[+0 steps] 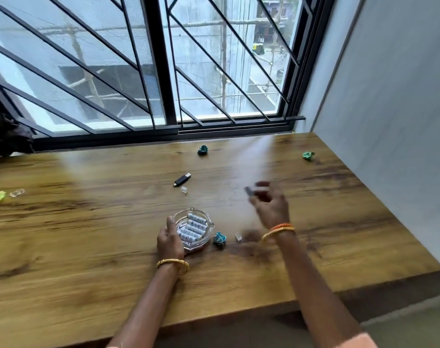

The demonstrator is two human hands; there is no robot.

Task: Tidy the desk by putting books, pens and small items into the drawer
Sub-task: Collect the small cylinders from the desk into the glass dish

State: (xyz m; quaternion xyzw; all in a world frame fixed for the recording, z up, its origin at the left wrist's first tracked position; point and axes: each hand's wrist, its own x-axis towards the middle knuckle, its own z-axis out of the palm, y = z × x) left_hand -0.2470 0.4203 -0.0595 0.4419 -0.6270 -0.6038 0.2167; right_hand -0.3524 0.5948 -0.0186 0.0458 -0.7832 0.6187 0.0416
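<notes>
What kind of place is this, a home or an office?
Probably a home or flat on an upper floor. A wooden desk is built against a barred window that looks down on a street. Household bits lie on it: a glass dish of batteries and a USB stick.

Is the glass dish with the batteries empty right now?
No, the glass dish holds several white batteries lying side by side, and the left hand rests against its near-left rim.

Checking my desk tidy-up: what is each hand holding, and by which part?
Left hand grips the glass dish of batteries by its near-left rim. Right hand pinches a small dark item at its fingertips; blur hides which part.
</notes>
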